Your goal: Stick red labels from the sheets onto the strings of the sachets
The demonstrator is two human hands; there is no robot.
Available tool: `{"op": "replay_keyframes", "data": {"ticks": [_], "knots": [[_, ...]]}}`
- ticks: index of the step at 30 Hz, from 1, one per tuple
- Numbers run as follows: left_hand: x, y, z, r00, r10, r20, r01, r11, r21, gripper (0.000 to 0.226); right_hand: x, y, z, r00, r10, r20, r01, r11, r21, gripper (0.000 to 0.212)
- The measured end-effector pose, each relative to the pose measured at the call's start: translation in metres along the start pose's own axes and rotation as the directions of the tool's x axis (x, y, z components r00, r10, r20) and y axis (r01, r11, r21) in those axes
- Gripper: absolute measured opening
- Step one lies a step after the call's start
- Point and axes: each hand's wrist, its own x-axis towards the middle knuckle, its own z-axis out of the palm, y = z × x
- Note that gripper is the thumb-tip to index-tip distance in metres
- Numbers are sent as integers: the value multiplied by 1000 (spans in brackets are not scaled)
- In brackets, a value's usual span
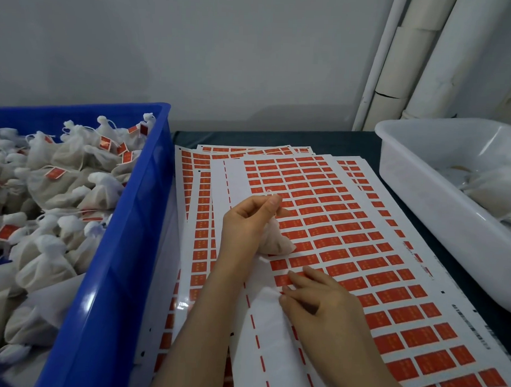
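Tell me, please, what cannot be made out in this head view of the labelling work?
Print on the red labels: too small and blurred.
Sachet: partly hidden behind the left hand holding it.
Right hand: its own fingers cover its grip on the sheet, so a peeled label cannot be confirmed.
White tub: contents washed out and cut off by the right edge.
Blue crate: cut off by the left and bottom edges.

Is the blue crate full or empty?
Nearly full: white sachets pile close to the rim of the blue crate.
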Motion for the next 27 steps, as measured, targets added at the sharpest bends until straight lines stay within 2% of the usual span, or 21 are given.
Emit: {"op": "replay_keyframes", "data": {"ticks": [7,11,13,18,24,27], "knots": [[-1,2,-1,1000,-25,0,25,999,-24,25,-1,-2,2,999,-28,-26,27,998,-52,29],[1,1,-1,999,-43,-4,43,999,-26,14,-2,-7,-1,995,-98,31,101,987,-126,23],[2,0,-2,999,-48,-6,48,998,-27,11,-4,-7,0,992,-121,-23,117,982,-149,18],[2,1,-2,998,-59,-9,59,998,-37,11,-4,-3,-2,998,-60,-20,59,997,-45,28],[2,3,-3,999,-47,-27,47,999,-10,13,-1,-5,-3,998,33,-50,-34,999,-10,31],[2,4,-4,998,-53,-27,51,996,-74,16,-3,-5,-7,997,65,30,-66,998,25,45]]}}
